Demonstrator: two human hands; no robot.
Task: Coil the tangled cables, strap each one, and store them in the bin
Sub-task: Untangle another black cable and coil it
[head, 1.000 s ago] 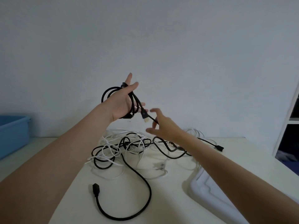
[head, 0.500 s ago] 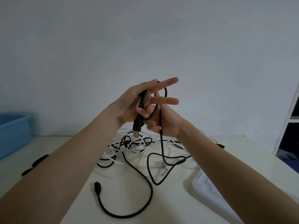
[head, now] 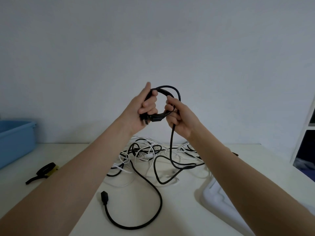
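Head view, left hand: the left hand (head: pixel 142 109) is raised above the table, fingers curled round one side of a small coil of thin black rubber-sheathed cable (head: pixel 167 92), with a plug end poking out under the palm.
Head view, right hand: the right hand (head: pixel 179 117) pinches the coil's other side, and the loose tail drops from it to the pale table (head: pixel 187 217).
Change: half a second ago the left fingers were splayed with the plug dangling; now a round loop is formed and both hands grip it, so coiling seems well under way.
Left to do: the tail runs into the tangled heap of black and white cables (head: pixel 153 155).
Strap: black hook-and-loop straps (head: pixel 44 171) lie untouched at left.
Bin: the blue plastic bin (head: pixel 16 137) stands far left, well apart.
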